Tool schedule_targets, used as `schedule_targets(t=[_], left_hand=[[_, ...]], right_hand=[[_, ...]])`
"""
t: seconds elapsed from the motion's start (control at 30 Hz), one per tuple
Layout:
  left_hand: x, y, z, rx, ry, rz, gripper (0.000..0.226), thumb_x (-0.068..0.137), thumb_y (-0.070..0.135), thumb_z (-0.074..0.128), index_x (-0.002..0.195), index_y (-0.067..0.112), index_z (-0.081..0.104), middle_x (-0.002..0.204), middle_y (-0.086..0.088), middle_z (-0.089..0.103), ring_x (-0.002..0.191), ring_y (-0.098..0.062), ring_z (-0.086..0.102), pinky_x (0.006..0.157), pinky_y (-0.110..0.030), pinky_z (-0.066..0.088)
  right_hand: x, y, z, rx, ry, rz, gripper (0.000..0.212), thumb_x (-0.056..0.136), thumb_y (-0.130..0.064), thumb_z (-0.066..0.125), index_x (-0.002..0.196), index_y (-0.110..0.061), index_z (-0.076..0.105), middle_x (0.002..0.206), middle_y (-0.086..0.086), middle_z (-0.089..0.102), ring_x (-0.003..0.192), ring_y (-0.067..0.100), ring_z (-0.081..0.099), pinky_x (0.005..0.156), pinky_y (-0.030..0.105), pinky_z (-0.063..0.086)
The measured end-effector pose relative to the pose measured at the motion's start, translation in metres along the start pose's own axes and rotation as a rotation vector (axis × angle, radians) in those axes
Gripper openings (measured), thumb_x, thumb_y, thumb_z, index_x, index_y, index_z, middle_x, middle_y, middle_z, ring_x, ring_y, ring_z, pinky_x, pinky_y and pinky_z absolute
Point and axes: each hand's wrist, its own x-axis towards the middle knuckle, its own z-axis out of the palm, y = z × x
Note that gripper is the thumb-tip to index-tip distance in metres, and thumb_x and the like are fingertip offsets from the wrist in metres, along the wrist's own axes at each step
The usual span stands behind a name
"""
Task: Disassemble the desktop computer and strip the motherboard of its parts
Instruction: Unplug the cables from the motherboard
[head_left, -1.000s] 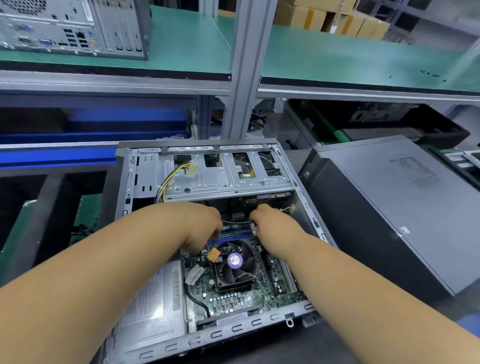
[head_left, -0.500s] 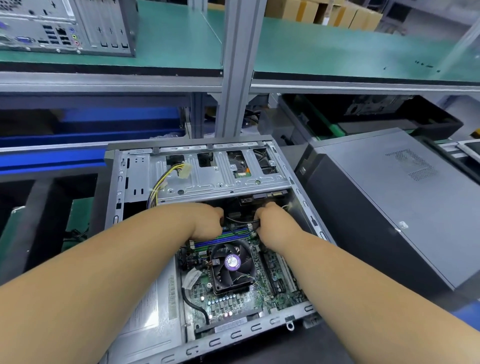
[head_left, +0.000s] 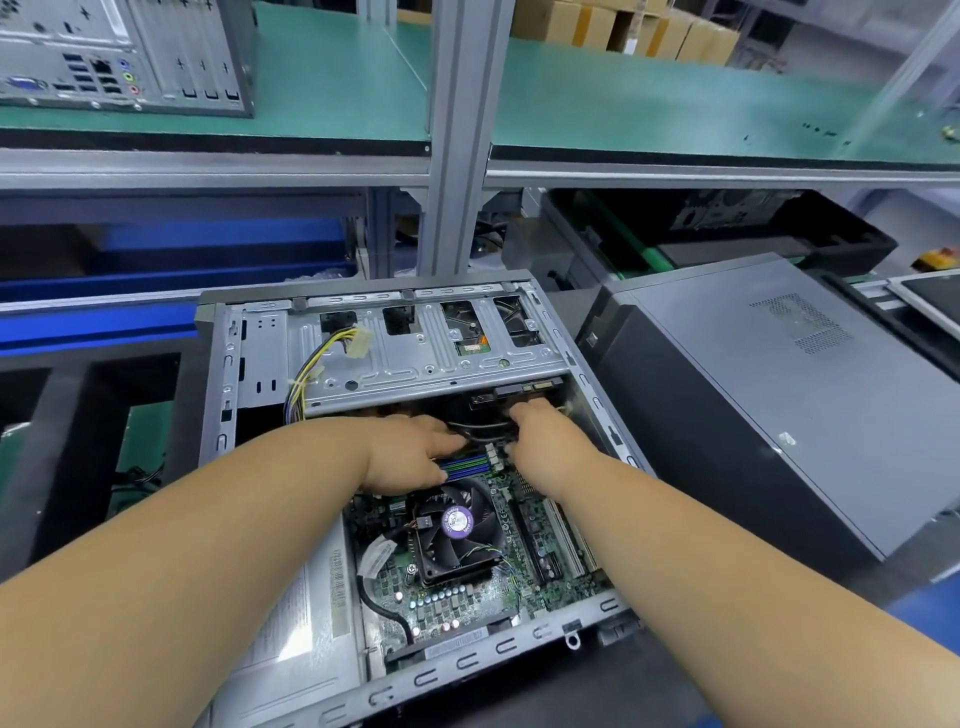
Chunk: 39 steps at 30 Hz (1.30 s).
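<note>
Steel computer case (head_left: 249, 364) lies open on its side on the tabletop, motherboard (head_left: 467, 587) seated inside beside the fan (head_left: 454, 525). Left hand (head_left: 410, 457) and right hand (head_left: 545, 441) both reach under the drive cage (head_left: 426, 358), fingers at black cables (head_left: 480, 428); actual grip cannot be told. Board likely stiff but fragile: hold by edges. Cables soft: pull at plugs.

Bare matt grey metal case (head_left: 260, 364), green circuit-board motherboard (head_left: 467, 597), black plastic fan (head_left: 457, 525), matt green shelf (head_left: 623, 104)
</note>
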Motion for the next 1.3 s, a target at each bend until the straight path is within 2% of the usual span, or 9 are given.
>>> schedule_targets(t=[0.1, 0.23, 0.43, 0.73, 0.83, 0.93, 1.07, 1.23, 1.3], left_hand=[[-0.004, 0.002, -0.001, 0.11, -0.032, -0.08, 0.061, 0.1, 0.047, 0.034, 0.153, 0.032, 0.008, 0.161, 0.003, 0.002, 0.146, -0.03, 0.012, 0.115, -0.046, 0.015], [-0.011, 0.009, -0.006, 0.073, -0.03, -0.102, 0.056, 0.101, 0.044, 0.036, 0.151, 0.02, 0.027, 0.155, -0.007, 0.028, 0.139, -0.028, 0.033, 0.113, -0.039, 0.029], [-0.027, 0.022, -0.009, 0.096, -0.023, -0.145, 0.053, 0.099, 0.036, 0.04, 0.149, 0.022, 0.031, 0.149, -0.006, 0.04, 0.133, -0.026, 0.041, 0.107, -0.034, 0.034], [-0.047, 0.046, 0.0, -0.116, 0.334, -0.142, 0.039, 0.089, 0.02, 0.05, 0.123, 0.036, 0.06, 0.127, 0.01, 0.059, 0.112, -0.011, 0.054, 0.098, -0.028, 0.042], [-0.048, 0.06, 0.001, -0.218, 0.416, -0.166, 0.034, 0.088, 0.019, 0.052, 0.114, 0.038, 0.064, 0.119, 0.013, 0.061, 0.107, -0.009, 0.057, 0.099, -0.032, 0.044], [-0.048, 0.077, 0.001, -0.249, 0.469, -0.195, 0.032, 0.088, 0.019, 0.054, 0.111, 0.039, 0.065, 0.115, 0.015, 0.063, 0.105, -0.008, 0.058, 0.097, -0.03, 0.045], [-0.047, 0.101, 0.0, -0.271, 0.515, -0.223, 0.03, 0.091, 0.02, 0.055, 0.111, 0.038, 0.066, 0.113, 0.019, 0.063, 0.103, -0.006, 0.058, 0.095, -0.027, 0.045], [-0.044, 0.125, 0.002, -0.285, 0.534, -0.265, 0.031, 0.091, 0.018, 0.053, 0.11, 0.038, 0.066, 0.11, 0.02, 0.062, 0.097, -0.002, 0.058, 0.089, -0.023, 0.046], [-0.044, 0.133, 0.004, -0.286, 0.536, -0.283, 0.03, 0.091, 0.019, 0.052, 0.11, 0.038, 0.066, 0.105, 0.021, 0.061, 0.089, 0.002, 0.058, 0.076, -0.019, 0.047]], right_hand=[[-0.013, -0.006, -0.012, -0.072, -0.101, -0.068, 0.059, 0.093, 0.002, 0.049, 0.149, -0.008, 0.034, 0.15, 0.011, 0.034, 0.124, 0.029, 0.049, 0.093, 0.027, 0.04], [-0.038, -0.01, -0.031, -0.117, -0.151, -0.149, 0.06, 0.095, -0.007, 0.049, 0.153, -0.017, 0.033, 0.16, 0.0, 0.027, 0.146, 0.017, 0.028, 0.115, 0.026, 0.023], [-0.064, 0.0, -0.063, 0.018, 0.18, -0.168, 0.031, 0.094, -0.023, 0.056, 0.123, -0.03, 0.067, 0.127, -0.009, 0.062, 0.108, 0.012, 0.058, 0.094, 0.03, 0.047], [-0.055, 0.072, -0.074, 0.455, 0.293, -0.087, 0.025, 0.093, -0.018, 0.058, 0.112, -0.029, 0.07, 0.113, -0.014, 0.065, 0.099, 0.004, 0.059, 0.088, 0.025, 0.045], [-0.051, 0.094, -0.069, 0.442, 0.347, -0.112, 0.026, 0.094, -0.016, 0.055, 0.113, -0.031, 0.065, 0.108, -0.011, 0.06, 0.087, 0.001, 0.055, 0.071, 0.018, 0.04], [-0.049, 0.116, -0.064, 0.399, 0.266, -0.062, 0.029, 0.096, -0.014, 0.052, 0.12, -0.026, 0.062, 0.11, -0.004, 0.059, 0.084, 0.011, 0.058, 0.068, 0.024, 0.041], [-0.046, 0.139, -0.051, 0.138, 0.026, 0.032, 0.04, 0.094, -0.006, 0.051, 0.133, -0.016, 0.052, 0.125, 0.008, 0.057, 0.104, 0.025, 0.058, 0.081, 0.032, 0.049], [-0.041, 0.157, -0.022, -0.187, -0.177, 0.083, 0.031, 0.098, -0.007, 0.044, 0.127, -0.004, 0.052, 0.125, 0.017, 0.058, 0.114, 0.033, 0.058, 0.081, 0.035, 0.045], [-0.038, 0.165, -0.011, -0.195, -0.199, 0.081, 0.03, 0.099, -0.012, 0.041, 0.124, -0.006, 0.058, 0.123, 0.017, 0.061, 0.114, 0.034, 0.059, 0.078, 0.034, 0.041]])
